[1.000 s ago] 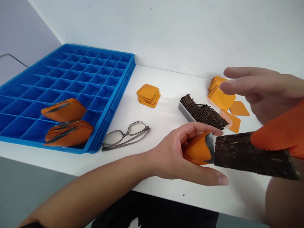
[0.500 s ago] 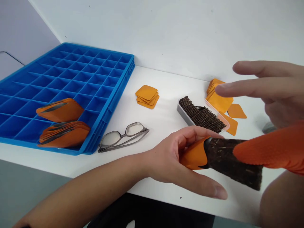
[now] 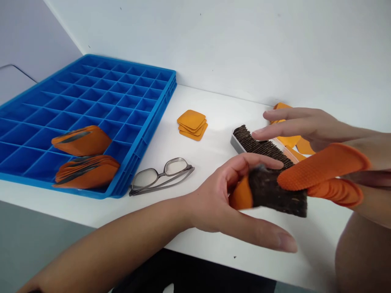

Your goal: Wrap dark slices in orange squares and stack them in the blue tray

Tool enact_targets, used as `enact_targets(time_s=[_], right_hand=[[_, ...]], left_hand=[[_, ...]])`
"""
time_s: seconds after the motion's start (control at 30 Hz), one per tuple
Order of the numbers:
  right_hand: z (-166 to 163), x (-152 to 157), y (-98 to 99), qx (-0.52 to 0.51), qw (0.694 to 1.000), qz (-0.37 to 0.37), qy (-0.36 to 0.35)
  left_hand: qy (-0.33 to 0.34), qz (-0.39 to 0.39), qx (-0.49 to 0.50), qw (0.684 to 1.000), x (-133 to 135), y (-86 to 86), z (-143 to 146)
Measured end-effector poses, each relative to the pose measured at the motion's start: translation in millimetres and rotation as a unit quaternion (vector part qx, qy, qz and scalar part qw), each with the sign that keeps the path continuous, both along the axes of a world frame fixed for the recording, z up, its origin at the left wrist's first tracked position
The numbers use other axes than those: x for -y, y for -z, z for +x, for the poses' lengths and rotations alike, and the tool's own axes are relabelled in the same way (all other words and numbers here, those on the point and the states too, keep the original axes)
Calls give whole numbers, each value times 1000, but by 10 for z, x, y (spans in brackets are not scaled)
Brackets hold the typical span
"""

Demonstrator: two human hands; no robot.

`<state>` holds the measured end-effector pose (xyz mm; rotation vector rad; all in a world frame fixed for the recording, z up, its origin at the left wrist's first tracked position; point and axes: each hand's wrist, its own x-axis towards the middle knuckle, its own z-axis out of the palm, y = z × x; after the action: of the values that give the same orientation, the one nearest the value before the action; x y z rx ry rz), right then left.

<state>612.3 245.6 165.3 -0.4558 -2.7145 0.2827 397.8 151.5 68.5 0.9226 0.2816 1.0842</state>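
Observation:
My left hand [image 3: 226, 203] curls around an orange pouch [image 3: 241, 194], holding its mouth toward the right. My right hand [image 3: 330, 162] wears orange finger cots on thumb and forefinger and pinches a dark brown rough slab [image 3: 277, 191], whose left end sits inside the pouch. Its other fingers stretch out above a small tray of stacked dark slabs [image 3: 259, 146]. The picture is blurred where slab and pouch meet.
A blue compartment tray [image 3: 91, 101] lies at the left, with filled orange pouches [image 3: 82, 140] in two near cells. Glasses [image 3: 161, 173] lie by its corner. Flat orange pouches are stacked mid-table [image 3: 192, 123] and behind my right hand [image 3: 290, 140]. A wall is close behind.
My right hand has moved left and pushed the dark slab further into the orange pouch. My left hand has stayed almost still around the pouch.

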Motion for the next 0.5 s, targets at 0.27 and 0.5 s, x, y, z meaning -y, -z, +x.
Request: enact_targets(time_s=[0.27,0.5], right_hand=[[-101,280,-88,51,997,-48,-11],[-47,312,-78,70,994,-77,32]], left_hand=[[-5,44,-76,996,28,60,28],[-53,28,-84,995,21,4,18]])
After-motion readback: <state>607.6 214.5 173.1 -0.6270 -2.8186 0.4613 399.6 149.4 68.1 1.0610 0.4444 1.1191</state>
